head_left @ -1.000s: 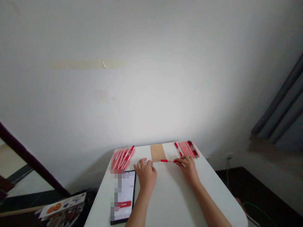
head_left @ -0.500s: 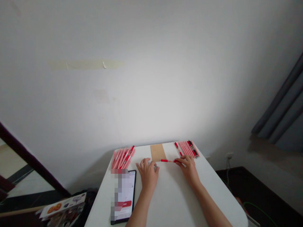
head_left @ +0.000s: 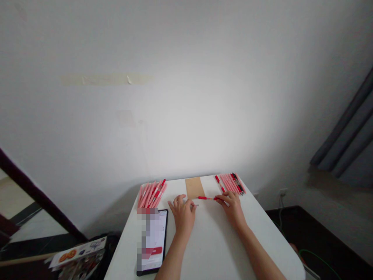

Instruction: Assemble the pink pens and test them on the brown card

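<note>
My right hand (head_left: pixel 230 200) pinches the rear end of a red pen (head_left: pixel 206 198), which lies level and points left across the lower edge of a tan cardboard piece (head_left: pixel 194 187). To its left is my left hand (head_left: pixel 184 211), its thumb and index finger closed. A small pale tip (head_left: pixel 197 205) sticks out past that thumb; what it belongs to is mostly hidden by the fingers. A gap separates this tip from the pen's front end.
A pile of pink and red pens (head_left: pixel 151 194) lies at the table's back left. At the back right is a row of pink, red and black pens (head_left: pixel 231 183), with one red pen (head_left: pixel 219 182) beside it. A phone (head_left: pixel 154 241) rests on the white table (head_left: pixel 215 249).
The pale tip by my left thumb now shows more, pointing right. My right hand and the red pen have hardly moved.
</note>
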Motion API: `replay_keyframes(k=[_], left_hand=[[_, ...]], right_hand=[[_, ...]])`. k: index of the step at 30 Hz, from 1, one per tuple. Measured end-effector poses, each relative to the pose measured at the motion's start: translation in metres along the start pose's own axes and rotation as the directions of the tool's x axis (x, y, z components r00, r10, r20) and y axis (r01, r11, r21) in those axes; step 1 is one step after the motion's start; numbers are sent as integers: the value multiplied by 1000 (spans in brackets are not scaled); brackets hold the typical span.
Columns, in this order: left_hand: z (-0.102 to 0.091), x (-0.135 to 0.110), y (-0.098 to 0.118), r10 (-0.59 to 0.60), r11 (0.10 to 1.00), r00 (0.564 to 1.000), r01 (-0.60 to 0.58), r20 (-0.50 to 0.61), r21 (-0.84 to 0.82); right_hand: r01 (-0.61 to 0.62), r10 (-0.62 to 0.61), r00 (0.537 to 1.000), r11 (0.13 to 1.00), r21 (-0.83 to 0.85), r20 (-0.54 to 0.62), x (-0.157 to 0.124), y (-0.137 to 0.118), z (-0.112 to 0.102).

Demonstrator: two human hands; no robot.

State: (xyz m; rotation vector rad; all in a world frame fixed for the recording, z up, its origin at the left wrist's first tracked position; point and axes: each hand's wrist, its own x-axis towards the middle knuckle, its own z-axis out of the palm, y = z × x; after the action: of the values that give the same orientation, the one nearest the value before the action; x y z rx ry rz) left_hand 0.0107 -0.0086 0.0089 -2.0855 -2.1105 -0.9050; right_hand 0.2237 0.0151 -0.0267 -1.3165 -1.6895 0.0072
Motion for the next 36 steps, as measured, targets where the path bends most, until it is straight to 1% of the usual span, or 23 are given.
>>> replay_keyframes(k=[3, 11, 14, 20, 23, 26, 36], left_hand=[[0, 0, -1, -7, 1000, 1000, 7, -9, -10], [0, 0, 1, -16, 1000, 1000, 17, 22, -24], [2, 0, -1, -20, 999, 1000, 20, -7, -35], [0, 3, -3, -63, 993, 995, 55, -76, -104], [-2, 4, -2, -80, 990, 993, 69, -87, -121], [-2, 4, -2, -86, 988, 992, 73, -97, -137], [-1, 4, -3, -68, 989, 989, 49, -133, -140]], right_hand=[[3, -3, 1000, 1000, -3, -4, 0, 1, 0], [-10, 10, 1000, 1000, -2, -3, 0, 3, 1], [-16, 16, 1000, 1000, 0, 1, 0, 3, 1], [-12, 12, 1000, 1000, -5, -2, 0, 3, 0], [-5, 5, 1000, 1000, -5, -21, 0, 3, 1], [-2, 2, 1000, 1000, -4, -14, -1, 4, 1], [-15, 15, 1000, 1000, -1, -7, -1, 5, 2]])
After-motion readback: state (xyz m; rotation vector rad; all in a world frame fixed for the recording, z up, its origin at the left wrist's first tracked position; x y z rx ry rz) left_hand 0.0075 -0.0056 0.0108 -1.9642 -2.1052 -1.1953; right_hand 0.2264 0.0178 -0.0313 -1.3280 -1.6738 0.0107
